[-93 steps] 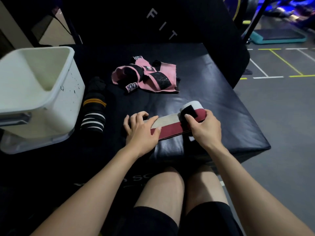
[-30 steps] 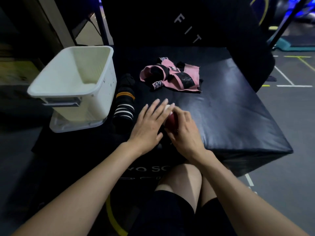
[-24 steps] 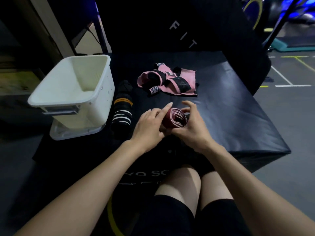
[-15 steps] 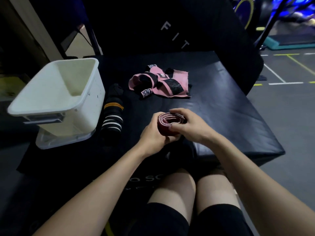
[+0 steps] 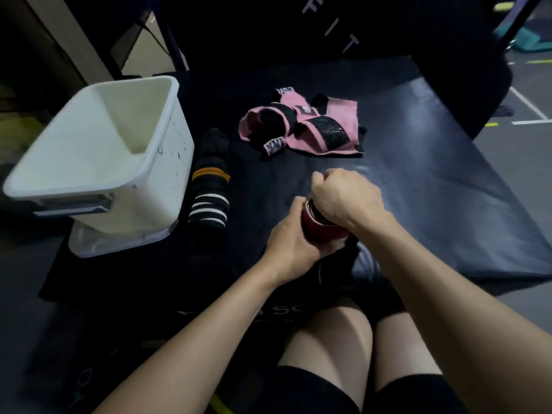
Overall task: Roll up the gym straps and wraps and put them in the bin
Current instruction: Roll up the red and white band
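Observation:
A rolled red and white wrap (image 5: 321, 230) sits between my two hands above the near edge of the black padded box (image 5: 433, 204). My left hand (image 5: 294, 246) grips the roll from below and the left. My right hand (image 5: 346, 198) curls over its top, covering most of it. A black strip hangs from the roll under my hands. A black wrap with orange and white stripes (image 5: 210, 186) lies beside the white bin (image 5: 98, 162), which stands at the left. Pink and black wraps (image 5: 301, 125) lie in a loose pile further back.
The bin rests on a white lid (image 5: 119, 240). A black upright pad with white letters (image 5: 334, 28) rises behind the box. Grey gym floor with painted lines (image 5: 528, 115) lies to the right. My bare knees (image 5: 337, 339) are just below the box's front edge.
The flat red and white wrap has been rolled into a tight roll. My right hand has moved from the roll's side onto its top, and my left hand has closed further round it.

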